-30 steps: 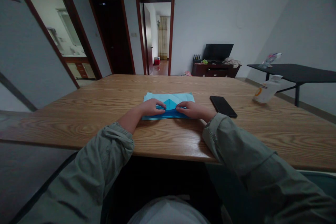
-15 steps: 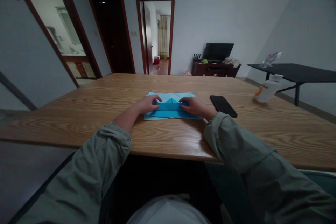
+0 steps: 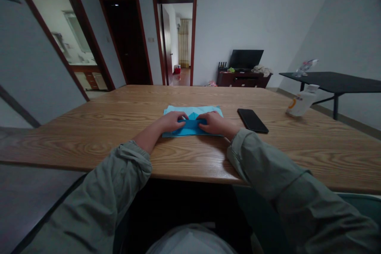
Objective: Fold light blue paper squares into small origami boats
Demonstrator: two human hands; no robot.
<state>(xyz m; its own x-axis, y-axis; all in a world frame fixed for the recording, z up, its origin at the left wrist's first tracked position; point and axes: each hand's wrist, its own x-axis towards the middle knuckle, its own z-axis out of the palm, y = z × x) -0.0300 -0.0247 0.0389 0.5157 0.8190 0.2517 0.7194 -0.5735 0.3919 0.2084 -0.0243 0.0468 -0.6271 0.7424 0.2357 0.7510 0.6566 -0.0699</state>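
Note:
A folded sheet of blue paper [image 3: 190, 127] lies on top of lighter blue sheets [image 3: 205, 109] on the wooden table. A small triangular peak stands at the folded paper's far edge, between my hands. My left hand [image 3: 173, 121] grips the paper's left part, thumb on the near side and fingers curled beyond it. On the right part, my right hand [image 3: 213, 122] pinches the same paper in a like way. The fingertips of both hands are partly hidden behind the fold.
To the right of my right hand lies a black phone [image 3: 253, 120] on the wooden table [image 3: 119, 127]. Farther right stands a white bottle [image 3: 302, 102]. A black table [image 3: 342, 81] is beyond at the right, and a television [image 3: 246, 59] stands by the far wall.
Both hands have moved inward along the blue paper, closer together. The near flap, lying flat before, now appears raised and folded between the thumbs and fingers.

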